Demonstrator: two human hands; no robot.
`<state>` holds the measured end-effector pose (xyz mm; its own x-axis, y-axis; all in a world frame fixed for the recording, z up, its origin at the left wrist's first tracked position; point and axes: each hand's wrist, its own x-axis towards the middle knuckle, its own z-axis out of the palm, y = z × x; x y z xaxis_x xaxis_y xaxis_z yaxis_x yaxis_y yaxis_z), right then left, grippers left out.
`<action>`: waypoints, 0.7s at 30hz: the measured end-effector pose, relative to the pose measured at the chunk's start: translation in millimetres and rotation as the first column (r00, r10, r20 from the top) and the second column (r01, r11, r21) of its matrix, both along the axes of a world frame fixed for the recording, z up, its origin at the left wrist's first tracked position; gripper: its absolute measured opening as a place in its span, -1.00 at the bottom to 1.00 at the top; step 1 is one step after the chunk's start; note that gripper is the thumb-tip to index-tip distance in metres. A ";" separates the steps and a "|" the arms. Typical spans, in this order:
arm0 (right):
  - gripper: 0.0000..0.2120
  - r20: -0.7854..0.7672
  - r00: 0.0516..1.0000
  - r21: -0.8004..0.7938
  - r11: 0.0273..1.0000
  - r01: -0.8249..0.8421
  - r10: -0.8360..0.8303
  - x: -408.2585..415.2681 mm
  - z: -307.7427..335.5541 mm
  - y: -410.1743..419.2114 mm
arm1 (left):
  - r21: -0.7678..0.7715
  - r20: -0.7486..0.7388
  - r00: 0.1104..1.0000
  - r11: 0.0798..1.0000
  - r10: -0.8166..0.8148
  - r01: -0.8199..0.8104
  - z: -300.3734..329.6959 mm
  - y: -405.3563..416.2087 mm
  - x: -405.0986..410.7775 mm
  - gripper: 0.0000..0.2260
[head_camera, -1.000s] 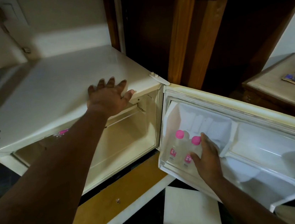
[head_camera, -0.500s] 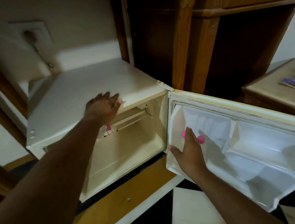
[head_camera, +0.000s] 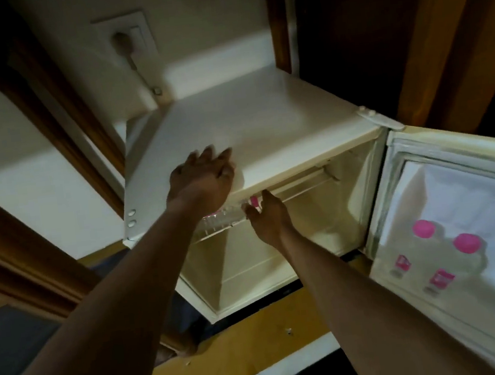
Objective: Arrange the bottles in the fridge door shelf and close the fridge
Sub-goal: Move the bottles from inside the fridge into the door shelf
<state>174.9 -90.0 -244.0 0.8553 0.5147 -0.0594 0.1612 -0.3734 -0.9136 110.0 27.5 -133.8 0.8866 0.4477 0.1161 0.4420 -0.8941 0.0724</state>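
A small cream fridge (head_camera: 263,123) stands with its door (head_camera: 462,167) swung open to the right. Two clear bottles with pink caps (head_camera: 423,228) (head_camera: 466,243) stand in the door shelf. A third clear bottle (head_camera: 225,218) with a pink cap lies on its side on the upper wire shelf inside the fridge. My right hand (head_camera: 267,219) is at that bottle's cap end, fingers spread and touching it, no grip visible. My left hand (head_camera: 204,177) rests palm down on the fridge top's front edge.
A wall socket with a plug and cord (head_camera: 129,49) sits behind the fridge. Dark wooden furniture (head_camera: 407,27) rises at the back right and a wooden frame (head_camera: 22,246) at the left. Below are a yellow plinth (head_camera: 254,351) and black-and-white floor tiles.
My right hand left the two bottles in the door shelf and moved left into the fridge, reaching the lying bottle. The view shifted left; my left hand stayed on the fridge top.
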 end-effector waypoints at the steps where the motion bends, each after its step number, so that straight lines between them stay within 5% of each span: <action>1: -0.52 -0.102 0.995 0.039 0.999 0.026 -0.022 8.6 -4.0 11.6 | -0.001 0.002 1.000 1.000 0.001 -0.001 -0.7 0.4 1.0 -0.48; 4: -0.66 -0.446 0.892 0.104 0.985 0.141 -0.081 27.9 -20.0 35.0 | -0.018 0.023 1.000 1.000 -0.003 0.003 -3.2 0.5 1.2 -0.47; 8: -0.81 -0.586 0.799 0.083 0.971 0.224 -0.134 42.6 -39.7 53.7 | -0.018 0.038 0.999 1.000 0.005 -0.004 -3.3 -0.6 -0.5 -0.49; 12: -0.72 -0.474 0.849 0.021 0.961 0.274 -0.232 44.1 -49.2 60.6 | -0.032 0.031 0.999 0.999 0.011 -0.010 -1.1 -3.8 -2.0 -0.51; 16: -0.66 -0.487 0.849 0.209 0.916 0.343 -0.206 18.0 -37.3 42.4 | -0.043 0.028 0.999 0.999 0.017 -0.016 1.3 -4.9 -2.0 -0.53; 21: -0.69 -0.168 0.947 0.321 0.893 0.314 -0.272 -18.1 -6.6 -21.9 | -0.034 0.037 0.999 0.999 0.023 -0.022 0.4 -6.2 -1.0 -0.53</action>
